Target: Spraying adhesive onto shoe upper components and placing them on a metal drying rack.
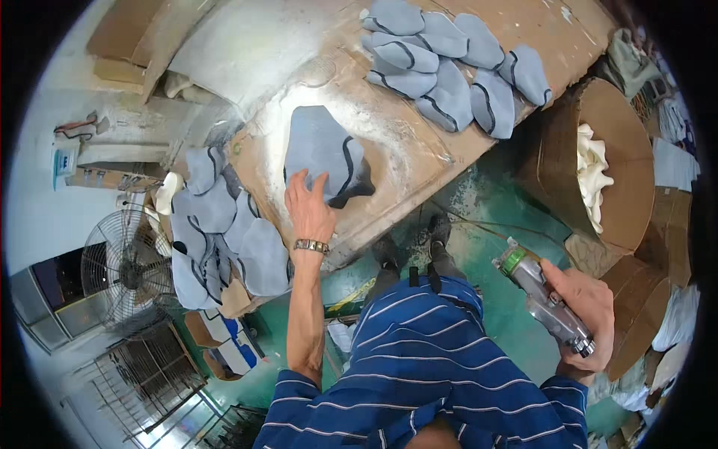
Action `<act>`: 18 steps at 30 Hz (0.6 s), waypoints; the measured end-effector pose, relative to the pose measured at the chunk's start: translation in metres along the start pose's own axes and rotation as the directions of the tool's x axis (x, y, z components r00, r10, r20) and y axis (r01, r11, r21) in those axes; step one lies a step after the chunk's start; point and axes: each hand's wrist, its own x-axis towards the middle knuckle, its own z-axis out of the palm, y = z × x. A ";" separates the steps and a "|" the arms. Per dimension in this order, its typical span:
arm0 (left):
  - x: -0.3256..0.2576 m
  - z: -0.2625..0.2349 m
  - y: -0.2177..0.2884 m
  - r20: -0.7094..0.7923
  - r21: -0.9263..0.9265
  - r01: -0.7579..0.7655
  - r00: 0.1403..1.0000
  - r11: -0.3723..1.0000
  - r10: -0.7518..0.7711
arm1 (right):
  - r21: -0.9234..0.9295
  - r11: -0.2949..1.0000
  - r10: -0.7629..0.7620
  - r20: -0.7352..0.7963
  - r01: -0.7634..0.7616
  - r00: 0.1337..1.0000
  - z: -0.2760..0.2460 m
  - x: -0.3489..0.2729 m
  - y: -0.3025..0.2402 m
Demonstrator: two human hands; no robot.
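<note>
A grey, soft-looking moulded piece (pixel 318 142) with a black stripe and black lower edge lies on white-powdered cardboard. My left hand (pixel 308 208) touches its near edge, fingertips spread on the grey surface and not wrapped round it. Off to the right, away from the table, my right hand (pixel 587 303) is closed round what looks like a hair clipper (pixel 544 298), with a clear and silvery body and a green head pointing up and left. The hand's palm side is hidden. Both arms are bare below blue striped sleeves.
Similar grey pieces lie in a pile (pixel 449 60) at the far right of the table and another (pixel 217 232) at its left. A cardboard drum (pixel 624 165) holding cream-coloured pieces stands right of the table. A wire-caged fan (pixel 129 273) is at left. The floor is green.
</note>
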 end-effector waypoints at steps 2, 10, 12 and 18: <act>-0.002 0.001 -0.001 -0.001 -0.019 0.019 1.000 1.000 -0.019 | -0.016 0.999 0.041 -0.033 -0.041 0.999 0.009 0.007 -0.003; -0.015 0.005 -0.001 -0.035 -0.091 0.083 0.996 0.992 -0.086 | -0.021 0.998 0.065 -0.089 -0.067 0.994 0.030 0.037 -0.022; -0.016 0.007 -0.002 -0.040 -0.120 0.069 0.996 0.990 -0.074 | -0.058 0.997 0.050 -0.089 -0.056 0.995 0.036 0.043 -0.028; -0.027 0.008 -0.004 -0.259 -0.248 0.062 0.957 0.967 -0.128 | -0.098 0.995 -0.001 -0.060 -0.005 0.998 0.055 0.058 -0.051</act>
